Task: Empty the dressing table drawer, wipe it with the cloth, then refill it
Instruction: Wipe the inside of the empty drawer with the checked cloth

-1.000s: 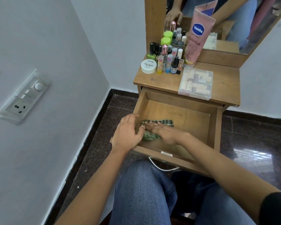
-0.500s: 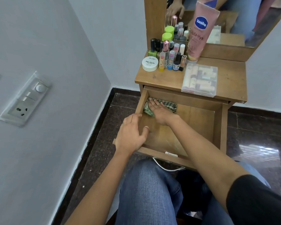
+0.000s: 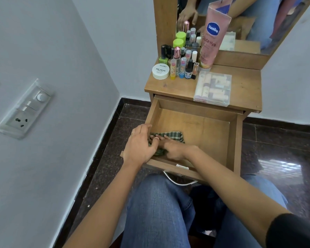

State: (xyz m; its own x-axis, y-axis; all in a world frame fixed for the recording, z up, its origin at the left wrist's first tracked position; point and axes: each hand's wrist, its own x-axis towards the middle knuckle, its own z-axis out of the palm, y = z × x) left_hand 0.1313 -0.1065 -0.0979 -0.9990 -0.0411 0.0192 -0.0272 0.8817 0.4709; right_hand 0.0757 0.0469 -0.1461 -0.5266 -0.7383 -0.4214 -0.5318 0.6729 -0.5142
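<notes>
The drawer (image 3: 195,126) is lying bare from 12 to 4 o'clock; left hand (image 3: 140,145), right hand (image 3: 174,149) and cloth (image 3: 175,136) are crowding 8 o'clock.

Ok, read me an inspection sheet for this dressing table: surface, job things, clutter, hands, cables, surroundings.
Surface: wooden table top, partly bare at the right.
Job's things: drawer pulled open, holding only the checked cloth, near its front left.
Clutter: bottles, tub, tube and clear box on the top.
Hands: left hand holds the drawer's left wall; right hand presses flat on the cloth.
Cables: nothing seen.
Surroundings: mirror, wall socket, dark floor.
</notes>
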